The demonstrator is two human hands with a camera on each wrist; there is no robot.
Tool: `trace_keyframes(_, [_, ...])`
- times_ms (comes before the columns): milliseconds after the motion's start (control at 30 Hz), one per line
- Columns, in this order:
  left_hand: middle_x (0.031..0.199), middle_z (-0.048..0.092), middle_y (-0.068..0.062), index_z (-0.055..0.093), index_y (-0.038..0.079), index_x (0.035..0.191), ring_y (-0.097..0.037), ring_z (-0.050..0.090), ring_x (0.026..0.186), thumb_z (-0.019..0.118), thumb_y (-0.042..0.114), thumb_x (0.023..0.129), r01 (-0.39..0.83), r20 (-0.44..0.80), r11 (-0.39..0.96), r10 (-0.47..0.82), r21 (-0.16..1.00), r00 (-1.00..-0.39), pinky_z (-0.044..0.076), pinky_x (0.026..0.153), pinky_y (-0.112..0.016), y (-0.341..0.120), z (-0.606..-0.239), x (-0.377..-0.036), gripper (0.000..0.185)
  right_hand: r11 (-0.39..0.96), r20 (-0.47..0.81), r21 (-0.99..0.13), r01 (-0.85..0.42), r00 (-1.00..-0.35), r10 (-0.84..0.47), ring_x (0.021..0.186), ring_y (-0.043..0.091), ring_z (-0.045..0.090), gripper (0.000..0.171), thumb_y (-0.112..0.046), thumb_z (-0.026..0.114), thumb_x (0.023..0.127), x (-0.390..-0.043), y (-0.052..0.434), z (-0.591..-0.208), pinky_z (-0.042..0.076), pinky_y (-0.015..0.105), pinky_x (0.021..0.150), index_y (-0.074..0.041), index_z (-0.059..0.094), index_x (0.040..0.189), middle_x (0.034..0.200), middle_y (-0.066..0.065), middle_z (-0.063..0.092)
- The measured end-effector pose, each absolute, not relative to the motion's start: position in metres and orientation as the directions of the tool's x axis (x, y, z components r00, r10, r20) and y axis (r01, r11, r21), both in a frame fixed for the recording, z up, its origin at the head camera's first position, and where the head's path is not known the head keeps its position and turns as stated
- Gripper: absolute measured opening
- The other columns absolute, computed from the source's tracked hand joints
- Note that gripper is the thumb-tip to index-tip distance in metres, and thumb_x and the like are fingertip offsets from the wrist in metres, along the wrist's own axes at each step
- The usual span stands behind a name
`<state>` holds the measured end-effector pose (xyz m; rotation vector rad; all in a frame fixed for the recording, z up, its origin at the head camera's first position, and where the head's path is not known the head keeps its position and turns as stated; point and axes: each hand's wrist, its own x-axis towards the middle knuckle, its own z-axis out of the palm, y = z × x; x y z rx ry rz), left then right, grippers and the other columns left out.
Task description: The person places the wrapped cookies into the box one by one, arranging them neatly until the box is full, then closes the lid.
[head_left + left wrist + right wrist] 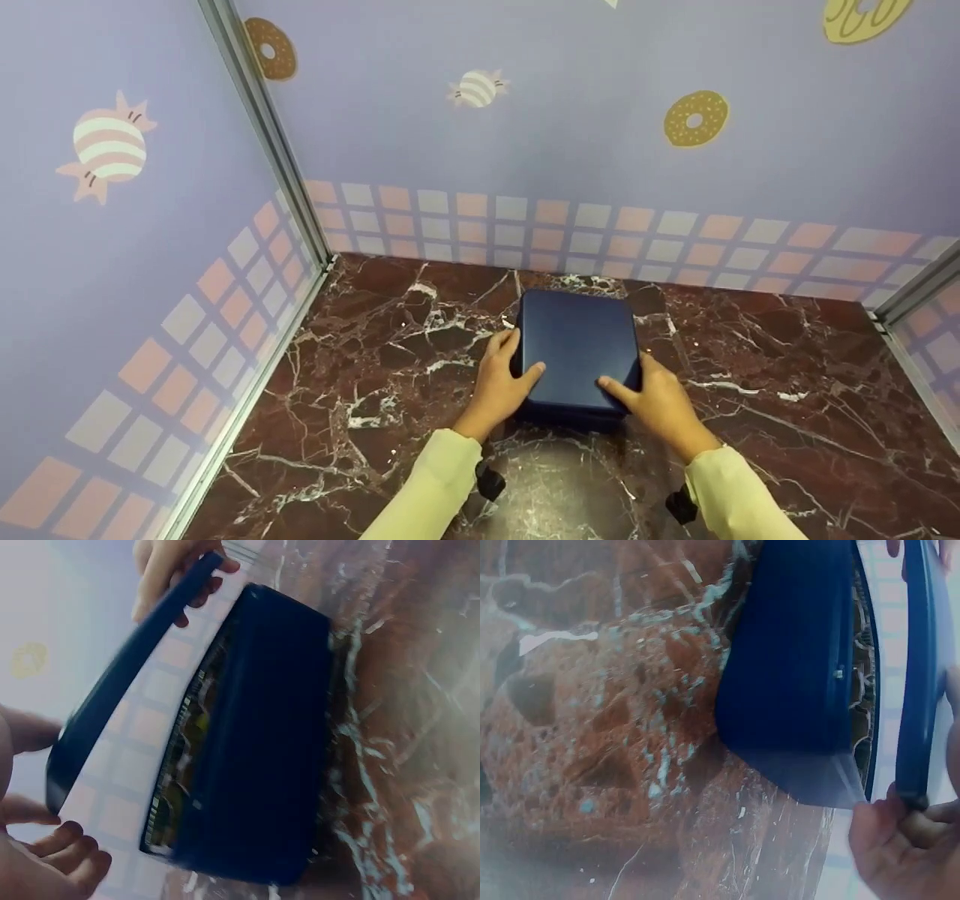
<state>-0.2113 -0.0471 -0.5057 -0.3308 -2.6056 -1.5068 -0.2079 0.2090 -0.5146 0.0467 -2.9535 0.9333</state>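
Dark red marble counter with white veins is standing between lilac walls printed with donuts and candies, and a navy box is sitting on it near the back wall. Both hands are gripping its lid: the left hand and the right hand are pinching the near corners, and the wrist views are showing the lid lifted apart from the base.

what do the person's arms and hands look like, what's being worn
Both arms wear long pale yellow sleeves: the left sleeve and the right sleeve each end at the wrist. The left hand and right hand are bare. A small black device sits under each wrist.
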Motion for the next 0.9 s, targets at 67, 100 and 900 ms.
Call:
trace_keyframes(67, [0.154, 0.030, -0.018, 0.032, 0.000, 0.149, -0.037, 0.030, 0.143, 0.066, 0.034, 0.091, 0.185, 0.125, 0.484, 0.154, 0.855, -0.980, 0.033, 0.113, -0.052, -0.050, -0.511, -0.213, 0.075, 0.833, 0.026, -0.551, -0.049, -0.999, -0.042, 0.094, 0.032, 0.064, 0.097, -0.071, 0.065, 0.074, -0.206, 0.208, -0.517, 0.050, 0.052, 0.087, 0.001, 0.046, 0.135, 0.109, 0.020, 0.066])
trace_keyframes(100, [0.155, 0.028, -0.017, 0.031, 0.001, 0.150, -0.037, 0.028, 0.144, 0.066, 0.036, 0.091, 0.164, 0.095, 0.488, 0.162, 0.857, -0.982, 0.033, 0.113, -0.053, -0.051, -0.513, -0.214, 0.078, 0.837, 0.014, -0.545, -0.056, -0.998, -0.057, 0.097, 0.033, 0.064, 0.100, -0.072, 0.067, 0.071, -0.205, 0.208, -0.517, 0.049, 0.053, 0.089, 0.001, 0.044, 0.136, 0.111, 0.021, 0.065])
trace_keyframes(900, [0.162, 0.003, -0.020, 0.003, 0.003, 0.156, -0.034, 0.014, 0.149, 0.091, 0.027, 0.063, 0.193, -0.106, 0.621, 0.411, 0.760, -0.906, 0.027, 0.118, -0.046, -0.069, -0.530, -0.237, 0.130, 0.777, -0.075, -0.624, -0.087, -0.983, -0.170, 0.119, 0.038, 0.053, 0.111, -0.044, 0.089, 0.062, -0.206, 0.202, -0.529, 0.041, 0.053, 0.103, 0.006, 0.030, 0.140, 0.129, 0.027, 0.052])
